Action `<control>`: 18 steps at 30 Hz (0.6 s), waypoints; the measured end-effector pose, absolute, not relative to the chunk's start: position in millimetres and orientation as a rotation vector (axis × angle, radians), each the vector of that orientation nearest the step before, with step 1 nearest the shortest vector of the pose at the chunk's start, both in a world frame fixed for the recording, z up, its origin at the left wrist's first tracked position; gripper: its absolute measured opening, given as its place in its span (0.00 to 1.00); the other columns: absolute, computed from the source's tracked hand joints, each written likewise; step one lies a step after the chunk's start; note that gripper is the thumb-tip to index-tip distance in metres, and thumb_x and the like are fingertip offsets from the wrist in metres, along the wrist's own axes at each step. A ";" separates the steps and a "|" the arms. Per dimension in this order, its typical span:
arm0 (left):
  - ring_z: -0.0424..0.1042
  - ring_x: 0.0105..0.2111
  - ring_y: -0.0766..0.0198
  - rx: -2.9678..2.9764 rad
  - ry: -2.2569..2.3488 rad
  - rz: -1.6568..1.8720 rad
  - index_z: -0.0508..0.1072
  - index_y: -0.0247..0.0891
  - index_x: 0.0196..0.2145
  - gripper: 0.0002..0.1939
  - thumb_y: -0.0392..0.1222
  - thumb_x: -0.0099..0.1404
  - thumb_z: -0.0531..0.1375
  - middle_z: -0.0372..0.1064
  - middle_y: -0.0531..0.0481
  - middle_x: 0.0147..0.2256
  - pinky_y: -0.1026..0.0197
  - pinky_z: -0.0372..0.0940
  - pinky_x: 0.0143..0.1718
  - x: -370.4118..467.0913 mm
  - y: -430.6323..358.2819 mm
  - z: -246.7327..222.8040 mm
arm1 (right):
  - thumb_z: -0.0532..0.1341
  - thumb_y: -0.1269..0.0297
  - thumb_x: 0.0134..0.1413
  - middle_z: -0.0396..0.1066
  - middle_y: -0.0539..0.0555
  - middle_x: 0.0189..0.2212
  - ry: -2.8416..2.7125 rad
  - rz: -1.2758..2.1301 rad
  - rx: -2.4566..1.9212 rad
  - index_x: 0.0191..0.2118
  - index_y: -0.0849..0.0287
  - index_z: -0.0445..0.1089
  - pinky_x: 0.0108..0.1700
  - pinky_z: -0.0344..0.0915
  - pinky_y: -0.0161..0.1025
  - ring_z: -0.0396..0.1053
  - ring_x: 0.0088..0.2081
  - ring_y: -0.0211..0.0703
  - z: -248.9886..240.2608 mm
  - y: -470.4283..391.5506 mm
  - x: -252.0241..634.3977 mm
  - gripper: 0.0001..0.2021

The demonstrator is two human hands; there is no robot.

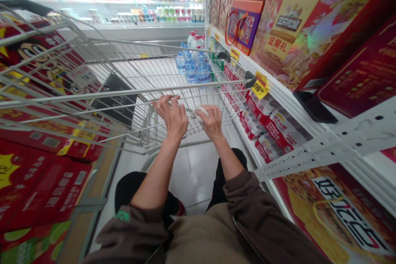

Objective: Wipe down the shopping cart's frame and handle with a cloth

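A wire shopping cart (123,93) stands across in front of me, its side facing my knees. On its side wires, just below the top rail, the curled fingers of my left hand (173,119) are hooked. Close by to the right, my right hand (212,121) is closed around a crumpled whitish cloth (199,112), pressed against the wires. The fingertips of that hand are partly hidden by the cloth. A dark sign with light writing (116,100) shows behind the wires on the left.
Gift boxes (286,37) line the right shelf, with a black phone-like object (314,107) on its edge. Red-labelled bottle packs (280,128) sit below. Large water bottles (198,66) stand on the floor beyond the cart. Stacked red cartons (40,185) flank the left; a refrigerated display (123,29) is behind.
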State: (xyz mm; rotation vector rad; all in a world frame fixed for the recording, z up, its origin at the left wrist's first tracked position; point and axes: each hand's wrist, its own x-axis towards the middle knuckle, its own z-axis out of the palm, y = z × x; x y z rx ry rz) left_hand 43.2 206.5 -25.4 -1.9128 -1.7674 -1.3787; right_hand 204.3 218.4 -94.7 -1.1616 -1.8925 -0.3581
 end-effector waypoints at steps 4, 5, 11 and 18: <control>0.46 0.71 0.40 -1.835 -1.807 -1.415 0.72 0.37 0.60 0.23 0.44 0.71 0.54 0.60 0.34 0.63 0.31 0.29 0.73 61.0 208.0 -26.7 | 0.58 0.78 0.65 0.72 0.56 0.58 -1.854 -0.405 -1.156 0.53 0.48 0.77 0.66 0.56 0.52 0.63 0.61 0.49 -81.0 228.5 215.5 0.20; 0.45 0.71 0.40 -1.846 -1.815 -1.408 0.72 0.37 0.60 0.23 0.44 0.72 0.53 0.60 0.34 0.63 0.30 0.28 0.73 62.0 208.7 -25.9 | 0.57 0.77 0.65 0.72 0.55 0.58 -1.842 -0.417 -1.152 0.53 0.48 0.77 0.66 0.57 0.52 0.63 0.61 0.49 -77.9 232.6 217.4 0.20; 0.46 0.71 0.41 -2.028 -1.789 -1.294 0.74 0.34 0.56 0.20 0.42 0.75 0.50 0.66 0.36 0.58 0.29 0.26 0.72 49.9 215.3 -21.2 | 0.57 0.79 0.63 0.72 0.55 0.56 -1.784 -0.440 -1.134 0.50 0.48 0.78 0.66 0.58 0.52 0.63 0.60 0.48 -81.0 251.4 218.4 0.20; 0.46 0.71 0.41 -2.001 -1.763 -1.307 0.74 0.36 0.54 0.18 0.40 0.73 0.51 0.66 0.35 0.57 0.30 0.28 0.73 46.5 221.4 -23.8 | 0.59 0.83 0.57 0.71 0.57 0.54 -1.835 -0.254 -1.237 0.49 0.49 0.78 0.62 0.60 0.52 0.63 0.59 0.50 -115.7 241.6 218.3 0.23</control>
